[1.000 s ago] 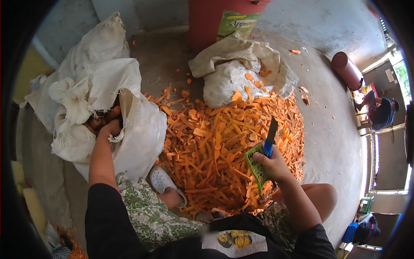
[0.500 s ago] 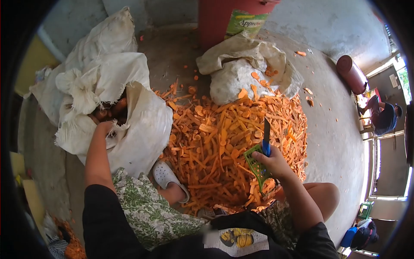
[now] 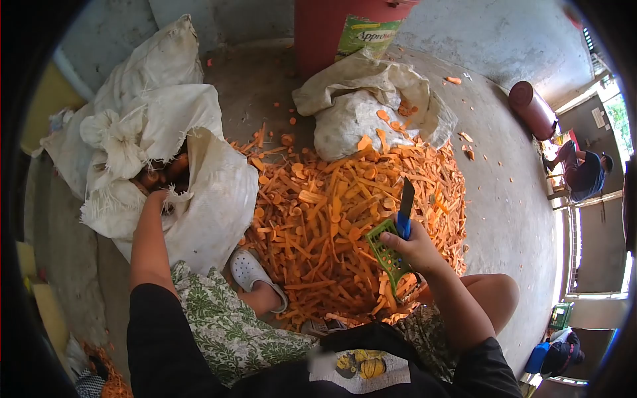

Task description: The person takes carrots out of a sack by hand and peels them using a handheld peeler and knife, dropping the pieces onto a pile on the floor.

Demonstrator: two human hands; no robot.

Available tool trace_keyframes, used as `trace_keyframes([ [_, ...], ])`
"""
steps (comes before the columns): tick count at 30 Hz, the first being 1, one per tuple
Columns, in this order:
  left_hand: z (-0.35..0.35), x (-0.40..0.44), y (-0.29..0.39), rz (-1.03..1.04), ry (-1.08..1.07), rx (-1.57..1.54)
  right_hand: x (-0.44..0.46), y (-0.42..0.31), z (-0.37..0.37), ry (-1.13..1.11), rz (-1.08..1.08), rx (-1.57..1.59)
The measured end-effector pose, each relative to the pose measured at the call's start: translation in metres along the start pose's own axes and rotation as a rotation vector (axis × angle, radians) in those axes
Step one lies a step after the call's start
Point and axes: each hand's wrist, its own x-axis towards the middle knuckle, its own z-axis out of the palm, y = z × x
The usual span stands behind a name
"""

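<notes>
Sack mouth [image 3: 204, 156] rings left hand [image 3: 157, 198], fingers' state hidden; right hand [image 3: 418, 248] grips knife [image 3: 406, 202], green tool [image 3: 387, 257] over orange pieces [image 3: 318, 219].

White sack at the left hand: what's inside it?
Several orange-brown roots show in the torn opening of the white sack. The left hand is in there too, mostly hidden, so its grip can't be seen. Anything deeper is covered.

Our left hand [image 3: 156, 199] reaches into a white sack [image 3: 222, 189], its fingers hidden beside dark roots [image 3: 174, 170]. Our right hand [image 3: 417, 248] holds a knife [image 3: 407, 199], blade up, and a holed green tool [image 3: 389, 260] over heaped orange pieces [image 3: 325, 232]. Beyond them, we see a crumpled sack [image 3: 352, 126] and a red bin [image 3: 318, 36].
</notes>
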Motion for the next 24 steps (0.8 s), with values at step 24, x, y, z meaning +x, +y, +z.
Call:
trace_keyframes([
  [24,0.002,0.003,0.000,-0.019,-0.016,0.052,0.003,0.003,-0.004,-0.086,-0.190,0.202],
])
